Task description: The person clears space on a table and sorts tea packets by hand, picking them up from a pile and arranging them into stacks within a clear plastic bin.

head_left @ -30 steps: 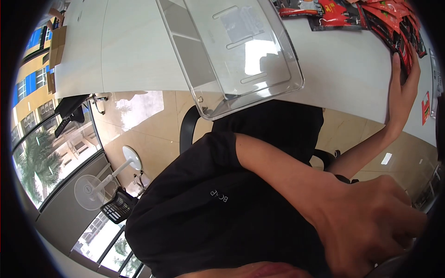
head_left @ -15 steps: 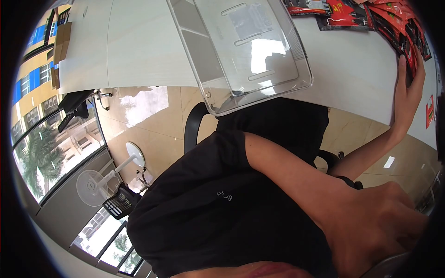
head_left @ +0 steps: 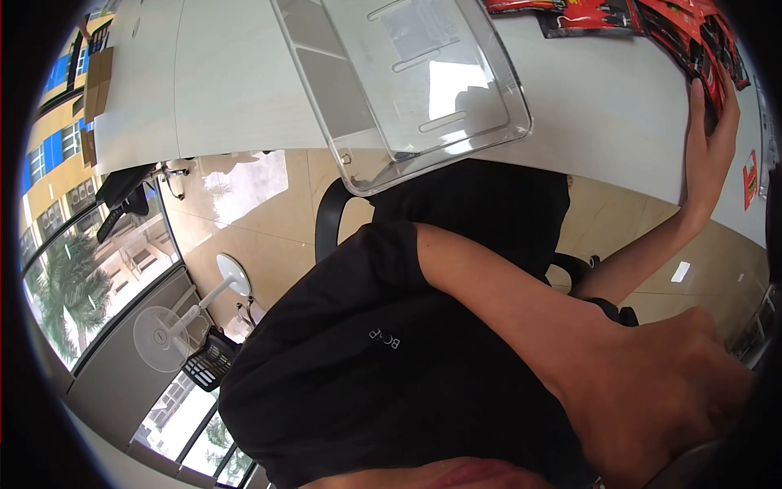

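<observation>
At the right, my right hand (head_left: 710,151) reaches to a pile of red and black printed packets (head_left: 688,37). Its thumb and fingers lie on either side of the pile's near edge, with red packet material between them. My left hand (head_left: 672,387) is close to the camera at the lower right, its forearm crossing in front of my chest. The fingers of that hand are curled; their tips and anything in them are hidden at the dark edge of the view. Left of the packets lies a clear plastic tray (head_left: 509,134), overhanging the table edge.
The white table (head_left: 603,122) runs across the top. A red label or packet (head_left: 750,179) lies at its far right. Below are a black chair armrest (head_left: 329,220) and tiled floor. A white fan (head_left: 160,336), a black basket (head_left: 210,359) and windows stand at the left.
The whole view has shifted slightly, so the tray, packets and table sit a little further left and up. My right hand stays at the packets and my left hand stays curled.
</observation>
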